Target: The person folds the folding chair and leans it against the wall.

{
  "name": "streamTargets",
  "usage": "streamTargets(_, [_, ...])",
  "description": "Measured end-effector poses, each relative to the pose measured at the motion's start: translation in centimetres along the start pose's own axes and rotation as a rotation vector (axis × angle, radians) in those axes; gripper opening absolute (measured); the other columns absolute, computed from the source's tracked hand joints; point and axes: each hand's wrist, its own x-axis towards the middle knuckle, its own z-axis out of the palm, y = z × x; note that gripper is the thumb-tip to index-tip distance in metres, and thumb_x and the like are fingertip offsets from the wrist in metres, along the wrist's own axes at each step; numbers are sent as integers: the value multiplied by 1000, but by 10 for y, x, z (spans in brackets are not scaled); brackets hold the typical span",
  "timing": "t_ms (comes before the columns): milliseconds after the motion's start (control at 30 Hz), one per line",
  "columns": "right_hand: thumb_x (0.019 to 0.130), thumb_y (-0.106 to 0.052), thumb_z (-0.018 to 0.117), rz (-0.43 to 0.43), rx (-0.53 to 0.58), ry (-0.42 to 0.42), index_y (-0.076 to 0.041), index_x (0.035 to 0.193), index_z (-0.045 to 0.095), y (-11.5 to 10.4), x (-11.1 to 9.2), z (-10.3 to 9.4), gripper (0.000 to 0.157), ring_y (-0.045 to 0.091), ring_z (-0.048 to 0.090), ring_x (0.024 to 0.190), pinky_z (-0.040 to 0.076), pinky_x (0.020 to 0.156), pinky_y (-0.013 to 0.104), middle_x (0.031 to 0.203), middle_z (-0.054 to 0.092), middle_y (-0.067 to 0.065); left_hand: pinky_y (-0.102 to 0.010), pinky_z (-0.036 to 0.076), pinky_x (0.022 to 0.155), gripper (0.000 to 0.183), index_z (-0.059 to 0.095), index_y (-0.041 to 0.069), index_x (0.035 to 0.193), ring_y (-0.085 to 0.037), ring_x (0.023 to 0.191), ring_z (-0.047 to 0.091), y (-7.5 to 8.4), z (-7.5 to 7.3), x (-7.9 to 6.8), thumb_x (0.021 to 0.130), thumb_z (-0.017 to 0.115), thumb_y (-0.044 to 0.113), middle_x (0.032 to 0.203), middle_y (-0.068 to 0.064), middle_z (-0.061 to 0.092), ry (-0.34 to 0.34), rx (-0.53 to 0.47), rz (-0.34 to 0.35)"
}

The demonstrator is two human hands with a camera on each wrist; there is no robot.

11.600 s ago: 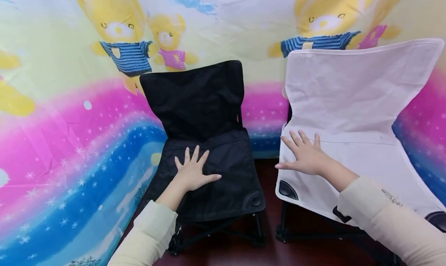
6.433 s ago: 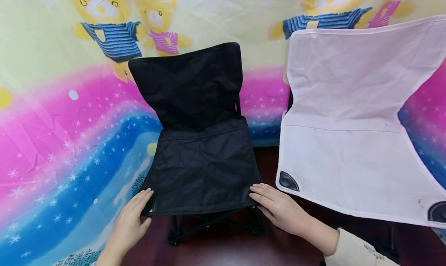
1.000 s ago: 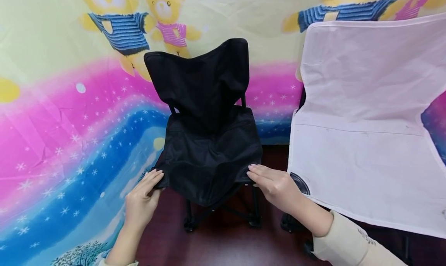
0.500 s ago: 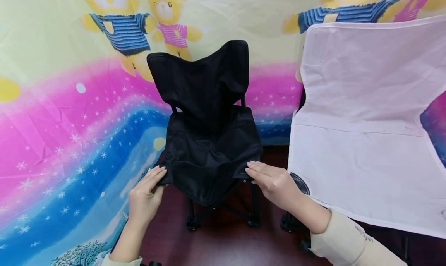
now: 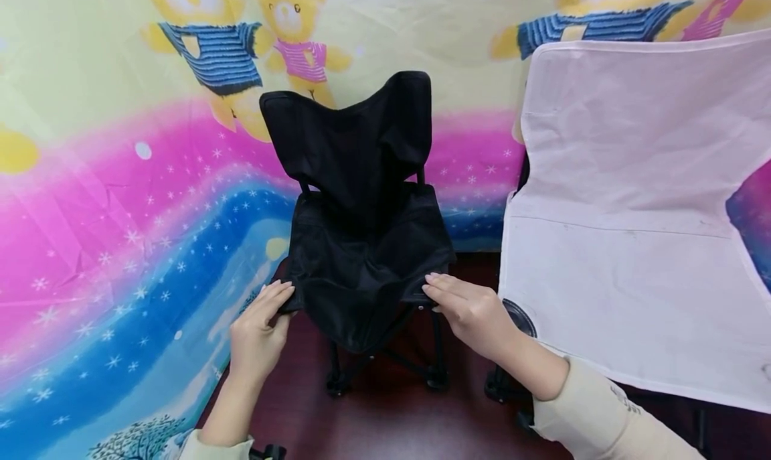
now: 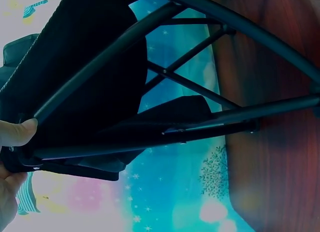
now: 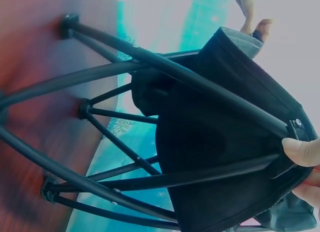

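Note:
A black folding chair (image 5: 361, 246) stands left of centre in the head view, its seat cloth sagging in a fold between the two front corners. My left hand (image 5: 259, 336) grips the front left corner, fingers on top and thumb (image 6: 25, 133) underneath beside the frame tubes. At the front right corner my right hand (image 5: 472, 316) holds on the same way, its thumb (image 7: 300, 149) against the corner joint below. The backrest (image 5: 349, 138) is bowed inward too. Crossed black legs (image 7: 165, 179) show under the seat in both wrist views.
A white folding chair (image 5: 614, 266) stands close on the right, its front left corner near my right wrist. Behind both hangs a backdrop cloth (image 5: 181, 152) printed with bears. The floor (image 5: 385, 420) is dark reddish wood.
Earlier both hands lay spread over the two seats, then moved to the black chair's front corners. Those corners have since drawn closer together and the seat has sagged; over the last second they narrow slightly more.

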Motion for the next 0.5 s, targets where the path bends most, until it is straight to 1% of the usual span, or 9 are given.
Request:
streamTargets(67, [93,-16,35,14,-3,-2,4,89,66,0,0,1,37,24,61,82,50,67,33,92,63,16,-37,43,82,33,66,0,96,-25,97,56,1,2,1,65,69,-8,98,-12,63,1,2,-5])
streamTargets(167, [91,-13,42,29,-3,-8,4,89,66,0,0,1,29,24,61,83,50,67,32,92,63,16,-40,44,79,33,66,1,96,-24,97,56,2,3,2,65,69,-8,97,-12,63,1,5,-20])
streamTargets(233, [85,-7,53,37,3,-16,4,90,66,0,1,2,17,24,61,84,49,68,32,93,63,16,-41,44,78,33,66,1,96,-24,97,56,3,3,3,65,69,-8,97,-12,63,0,7,-26])
streamTargets(267, [80,-3,59,40,5,-20,4,90,66,0,1,2,14,24,61,84,49,68,32,93,63,16,-41,44,78,33,66,1,96,-24,98,55,3,4,3,65,69,-8,98,-12,63,-2,9,-27])
streamTargets(333, [68,4,67,43,3,-24,4,91,66,0,2,2,22,24,61,85,49,68,32,93,63,16,-41,44,78,33,66,1,97,-24,98,55,3,4,3,65,68,-8,98,-12,62,-4,12,-28])
streamTargets(400, [59,8,71,41,-2,-25,4,91,66,0,4,1,33,24,61,85,49,68,32,93,63,16,-41,44,78,32,66,1,97,-24,98,55,4,4,4,66,68,-8,98,-12,62,-5,14,-27])
streamTargets(433, [56,8,71,37,-5,-26,4,91,66,0,4,1,35,24,61,85,49,68,32,93,63,16,-42,44,78,32,66,0,97,-24,98,55,4,4,5,66,68,-8,99,-12,62,-4,15,-26])
streamTargets(500, [56,8,71,27,-12,-26,4,91,66,1,6,1,35,24,61,85,49,68,32,93,63,16,-42,44,78,32,66,0,97,-24,98,55,5,5,6,66,68,-8,99,-12,62,-4,16,-27])
